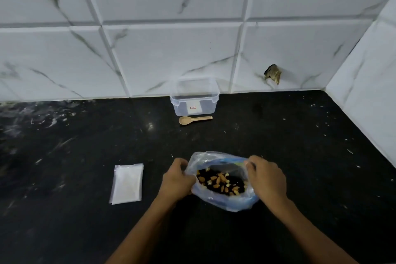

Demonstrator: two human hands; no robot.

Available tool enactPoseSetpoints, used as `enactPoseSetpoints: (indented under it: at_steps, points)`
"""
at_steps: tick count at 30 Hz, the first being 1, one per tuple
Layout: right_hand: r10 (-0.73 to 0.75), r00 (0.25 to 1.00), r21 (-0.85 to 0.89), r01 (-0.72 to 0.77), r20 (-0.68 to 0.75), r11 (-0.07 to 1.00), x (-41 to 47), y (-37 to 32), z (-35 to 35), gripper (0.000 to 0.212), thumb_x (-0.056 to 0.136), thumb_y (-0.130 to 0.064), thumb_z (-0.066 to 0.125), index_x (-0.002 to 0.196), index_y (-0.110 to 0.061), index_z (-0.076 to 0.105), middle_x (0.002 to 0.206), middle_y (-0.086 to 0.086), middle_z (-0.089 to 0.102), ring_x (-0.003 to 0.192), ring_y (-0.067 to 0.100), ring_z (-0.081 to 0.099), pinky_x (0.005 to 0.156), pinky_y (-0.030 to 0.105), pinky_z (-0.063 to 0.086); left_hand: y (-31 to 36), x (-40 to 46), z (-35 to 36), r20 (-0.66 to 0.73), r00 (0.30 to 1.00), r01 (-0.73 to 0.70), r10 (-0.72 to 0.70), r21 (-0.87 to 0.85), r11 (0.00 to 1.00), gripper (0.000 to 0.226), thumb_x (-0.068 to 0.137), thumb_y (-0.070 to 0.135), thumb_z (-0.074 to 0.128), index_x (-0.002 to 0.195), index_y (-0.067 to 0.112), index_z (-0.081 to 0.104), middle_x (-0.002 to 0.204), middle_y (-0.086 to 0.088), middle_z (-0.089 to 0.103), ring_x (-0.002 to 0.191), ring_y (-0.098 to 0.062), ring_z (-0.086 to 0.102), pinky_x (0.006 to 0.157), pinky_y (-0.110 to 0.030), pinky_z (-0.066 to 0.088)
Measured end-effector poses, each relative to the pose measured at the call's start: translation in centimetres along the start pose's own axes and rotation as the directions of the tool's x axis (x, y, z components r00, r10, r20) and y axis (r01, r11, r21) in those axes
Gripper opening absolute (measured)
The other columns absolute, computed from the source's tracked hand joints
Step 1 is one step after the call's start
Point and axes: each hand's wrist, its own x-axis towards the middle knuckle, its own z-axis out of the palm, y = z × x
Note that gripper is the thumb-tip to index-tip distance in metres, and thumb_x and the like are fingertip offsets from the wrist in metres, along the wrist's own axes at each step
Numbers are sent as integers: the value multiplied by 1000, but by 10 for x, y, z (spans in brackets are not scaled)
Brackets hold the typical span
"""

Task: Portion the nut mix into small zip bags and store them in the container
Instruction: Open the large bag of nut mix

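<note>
Clear plastic crinkles under both my hands: the left hand (176, 179) grips the left edge of the nut bag (222, 199) and the right hand (266, 179) pinches its right edge, holding the mouth wide. Inside the nut bag I see the nut mix (221, 182), almonds among dark pieces. Left of the nut bag, apart from it, a stack of small zip bags (126, 183) lies flat on the black surface (300, 146). Beyond the nut bag, near the marble-tiled wall (171, 53), stands the lidless clear container (194, 96), with a wooden spoon (194, 119) lying just in front of it.
</note>
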Motion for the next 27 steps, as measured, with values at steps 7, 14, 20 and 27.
enactPoseSetpoints:
  at_steps: [7, 14, 20, 27]
  points:
    - [82, 985, -50, -75, 151, 996, 5, 12, -8, 17, 96, -33, 52, 81, -27, 55, 75, -6, 59, 64, 7, 58, 58, 26, 50, 7, 8, -12, -100, 990, -95, 96, 23, 995, 54, 89, 15, 68, 137, 21, 43, 103, -4, 63, 88, -15, 67, 70, -26, 55]
    - [-53, 987, -10, 55, 150, 998, 15, -7, 1, 66, 87, -50, 61, 143, -24, 38, 143, -1, 45, 126, 16, 49, 97, 34, 45, -7, -22, 24, -105, 986, 93, -128, -293, 952, 88, 83, 40, 76, 146, 29, 16, 141, -16, 43, 115, -30, 56, 79, -40, 56]
    - [-194, 971, -33, 201, 143, 979, 22, -32, 7, 12, 95, -37, 53, 94, -26, 57, 85, -7, 62, 78, 12, 62, 70, 30, 52, -1, -28, 47, -4, 992, 107, -124, -477, 872, 65, 89, 6, 65, 133, 32, 27, 117, -6, 59, 98, -23, 67, 73, -36, 62]
    - [30, 997, 36, -33, 77, 999, 28, -15, -12, 19, 93, -29, 54, 78, -19, 60, 68, 0, 58, 56, 12, 52, 56, 29, 46, 9, -12, 5, -99, 993, 23, -61, -350, 936, 59, 90, 9, 66, 140, 25, 39, 109, -7, 62, 94, -22, 69, 85, -45, 60]
